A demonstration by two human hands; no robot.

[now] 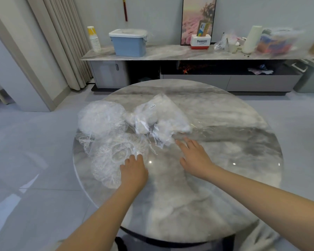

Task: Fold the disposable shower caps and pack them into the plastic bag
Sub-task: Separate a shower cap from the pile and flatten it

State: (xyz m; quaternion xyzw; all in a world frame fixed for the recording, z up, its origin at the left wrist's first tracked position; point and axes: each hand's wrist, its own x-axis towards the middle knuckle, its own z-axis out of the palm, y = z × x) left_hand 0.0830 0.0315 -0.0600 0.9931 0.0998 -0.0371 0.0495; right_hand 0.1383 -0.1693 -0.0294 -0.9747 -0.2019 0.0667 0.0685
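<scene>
near cap: clear crinkled shower cap (114,160) lies unfolded on the left part of the counter (225,178), elastic ring facing up, near edge reaching toward the person.
key relation: this cap sits directly under and just left of the left hand (133,172); the fingers (134,158) rest on its right rim, so the left hand is plainly the nearer one.
long axis: cap spreads roughly front-to-back, slightly oval; a fold would likely go across that line, judged from its lie.
left fingers: curled down onto the film, seem to pinch the rim, though film is too clear to be sure how much is caught.
far cap: second shower cap (101,118) puffed up, behind the near one, touching or overlapping it; cannot tell which.
plastic bag: plastic bag (159,118) lies flat mid-counter, beyond both hands, long axis running from far end toward the right hand, small label on top, white contents inside.
right hand: right hand (194,156) palm down, fingers straight and spread, tips just at the bag's near corner, holding nothing.
look: caps thin, glossy, wrinkled; likely slippery and springy.
stage: folding looks barely begun, judged from the caps lying spread.
</scene>
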